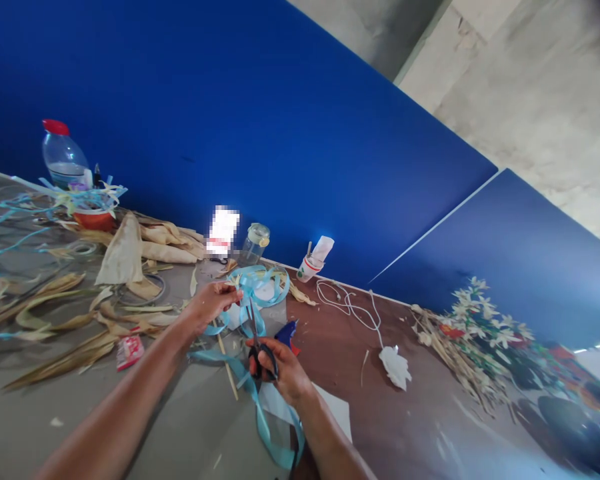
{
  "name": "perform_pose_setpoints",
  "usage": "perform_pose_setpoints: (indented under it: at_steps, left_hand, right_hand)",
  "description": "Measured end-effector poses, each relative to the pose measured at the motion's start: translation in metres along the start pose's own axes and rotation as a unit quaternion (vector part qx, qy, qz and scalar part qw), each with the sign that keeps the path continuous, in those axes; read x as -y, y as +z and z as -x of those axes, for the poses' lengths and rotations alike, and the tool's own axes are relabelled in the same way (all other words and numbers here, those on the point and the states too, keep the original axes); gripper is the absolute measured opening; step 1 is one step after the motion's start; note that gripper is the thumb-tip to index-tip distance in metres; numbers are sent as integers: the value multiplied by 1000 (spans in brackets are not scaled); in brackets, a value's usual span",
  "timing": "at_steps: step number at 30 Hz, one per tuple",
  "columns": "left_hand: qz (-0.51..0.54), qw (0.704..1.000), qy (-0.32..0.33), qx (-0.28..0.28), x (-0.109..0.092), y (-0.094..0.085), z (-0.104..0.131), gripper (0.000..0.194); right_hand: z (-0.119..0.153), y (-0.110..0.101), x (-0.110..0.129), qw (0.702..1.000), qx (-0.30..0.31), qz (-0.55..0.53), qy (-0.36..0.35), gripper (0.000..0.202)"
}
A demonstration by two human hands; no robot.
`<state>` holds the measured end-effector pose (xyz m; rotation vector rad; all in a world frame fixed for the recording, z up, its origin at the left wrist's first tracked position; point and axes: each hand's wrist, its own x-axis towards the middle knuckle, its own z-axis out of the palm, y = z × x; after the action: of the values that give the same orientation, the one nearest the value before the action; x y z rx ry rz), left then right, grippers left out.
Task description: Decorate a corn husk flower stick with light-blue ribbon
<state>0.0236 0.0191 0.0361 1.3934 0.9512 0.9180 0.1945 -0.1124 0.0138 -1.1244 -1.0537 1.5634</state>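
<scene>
My left hand (215, 305) pinches the light blue ribbon (265, 420) near the middle of the view. Loops of that ribbon lie just beyond my fingertips, and a long tail hangs down toward the front. In my right hand (283, 369) are scissors (264, 363) with dark handles, red on the inside. Their blades point up and away, close to the ribbon beside my left fingertips. Whether the blades touch the ribbon is too small to tell. A thin stick (227, 368) lies under the ribbon between my hands.
Dried husks (125, 257), a red packet (129, 351) and a bottle (64, 157) are at the left. A jar (255, 244), a cup (310, 268) and a white cable (353, 308) stand or lie near the blue partition (240, 127). White flowers (480, 313) are at the right.
</scene>
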Motion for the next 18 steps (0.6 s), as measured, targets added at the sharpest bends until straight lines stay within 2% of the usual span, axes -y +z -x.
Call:
perform_pose_setpoints:
  at_steps: [7,18]
  left_hand:
    - [12,1000,-16,20,-2,4,0,34]
    - [-3,1000,-16,-2,-8,9,6,36]
  right_hand:
    - [-4,3,-9,1000,0,-18,-23,56]
    - [-7,3,-14,999,-13,22,-43,56]
